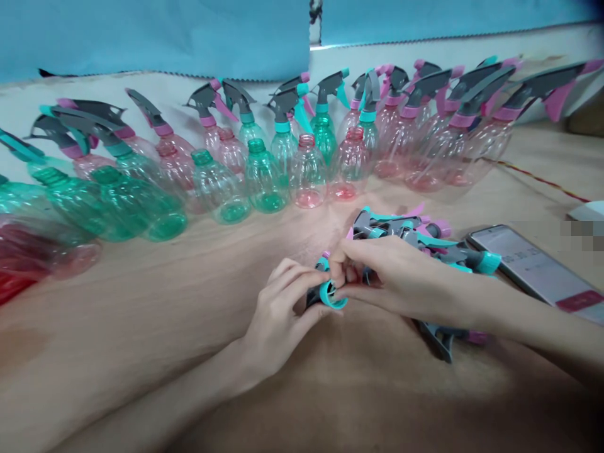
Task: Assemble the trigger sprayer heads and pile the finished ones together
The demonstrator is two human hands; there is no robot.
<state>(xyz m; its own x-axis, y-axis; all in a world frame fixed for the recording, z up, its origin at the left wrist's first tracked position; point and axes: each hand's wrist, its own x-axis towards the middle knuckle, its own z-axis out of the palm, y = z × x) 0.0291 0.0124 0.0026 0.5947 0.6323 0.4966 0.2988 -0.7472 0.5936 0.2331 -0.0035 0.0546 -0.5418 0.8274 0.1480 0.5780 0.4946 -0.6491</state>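
Observation:
My left hand (pixel 278 311) is closed around a grey trigger spray head (pixel 334 302), its teal screw collar facing toward me. Pinched together, the fingers of my right hand (pixel 382 270) sit at the mouth of that collar. Whatever lies between those fingertips is too small and too hidden to name. Just beyond my right hand lies a pile of loose spray heads (pixel 419 229) in grey, teal and pink. One more grey spray head (pixel 441 343) rests on the table below my right forearm.
Several open-necked bottles, green (pixel 267 179) and pink (pixel 309 173), stand along the wooden table (pixel 226 270). Behind them, several bottles wear spray heads (pixel 427 88). A phone (pixel 533 264) lies at the right, near a twisted red-yellow wire (pixel 542 176). Blue sheeting (pixel 155 38) covers the wall.

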